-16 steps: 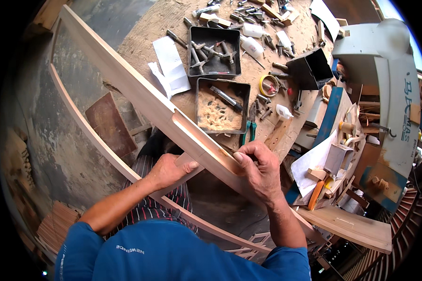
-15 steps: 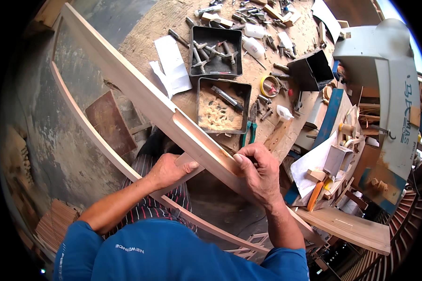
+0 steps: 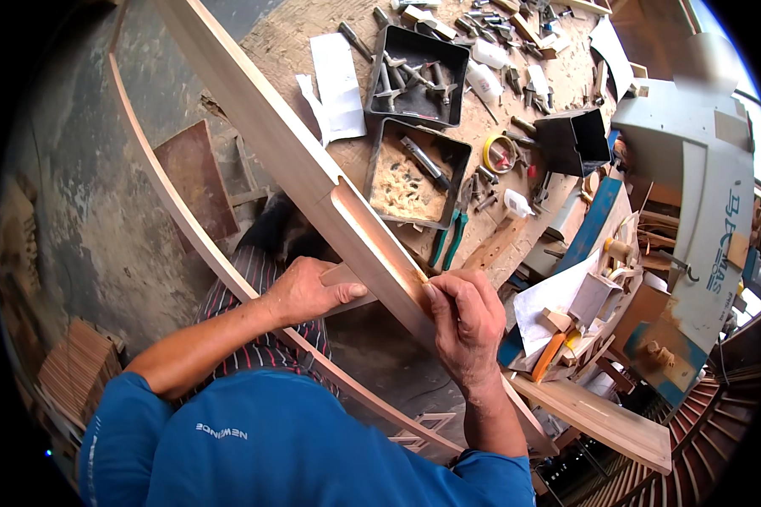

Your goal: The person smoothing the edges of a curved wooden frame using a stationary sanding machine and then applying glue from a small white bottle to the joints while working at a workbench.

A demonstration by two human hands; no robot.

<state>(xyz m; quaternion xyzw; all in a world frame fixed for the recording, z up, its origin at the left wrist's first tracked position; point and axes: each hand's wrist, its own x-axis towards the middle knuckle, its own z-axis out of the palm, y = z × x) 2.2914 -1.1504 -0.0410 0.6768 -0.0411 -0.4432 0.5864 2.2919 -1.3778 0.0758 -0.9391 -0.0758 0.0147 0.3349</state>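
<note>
A long pale wooden frame (image 3: 287,144) runs slantwise across the middle, its thick rail carrying an elongated recess (image 3: 372,232). A thinner curved rail (image 3: 173,198) follows it on the left. My left hand (image 3: 304,291) is closed round a short crosspiece (image 3: 340,275) under the thick rail, thumb pointing right. My right hand (image 3: 469,325) is closed in a pinch at the recess's near end, thumb and forefinger touching the wood there. Whatever lies between those fingertips, if anything, is too small to make out.
Beyond the rail, a workbench (image 3: 347,165) bears a black tray of metal tool bits (image 3: 418,76), a sawdust tray (image 3: 410,198), green-handled pliers (image 3: 450,241) and a yellow tape roll (image 3: 499,154). A grey machine (image 3: 693,169) stands right; a plank (image 3: 600,414) juts out near my right arm.
The bench and trays have shifted right and slightly down in view. My left hand keeps its grip on the crosspiece. My right hand stays at the recess's near end, its fingers slightly lower.
</note>
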